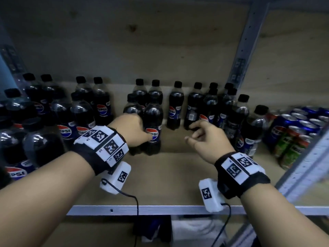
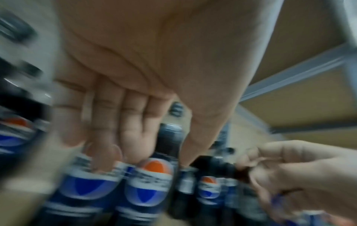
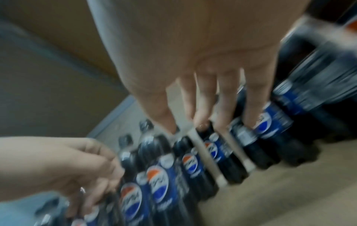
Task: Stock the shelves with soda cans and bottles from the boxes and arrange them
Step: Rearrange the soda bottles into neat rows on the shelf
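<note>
Your left hand [image 1: 132, 130] is wrapped around the label band of a Pepsi bottle [image 1: 153, 125] at the middle of the shelf [image 1: 160, 210], thumb on the near face and fingers behind, though the left wrist view is too blurred to show how firm that grip is. Your right hand [image 1: 204, 138] holds nothing; its fingers hang loosely curled, close to the base of the bottle to the right [image 1: 193, 111], and I cannot tell whether they touch it.

The main risk, as I judge it, is a knock-on fall. A second bottle [image 1: 132, 111] stands pressed against the one you hold, and the left cluster [image 1: 62, 122] sits close by, so a sideways slide or a tilt could tip neighbours one after another. Your right fingertips could also nudge the right-hand group [image 1: 231, 113], which crowds toward the cans [image 1: 292, 132].

The shelf is pale wood with a grey metal front rail and a perforated upright [image 1: 245, 50] at far right. Bare board lies near you, between your wrists. Below the rail the shapes are dim and unclear.
</note>
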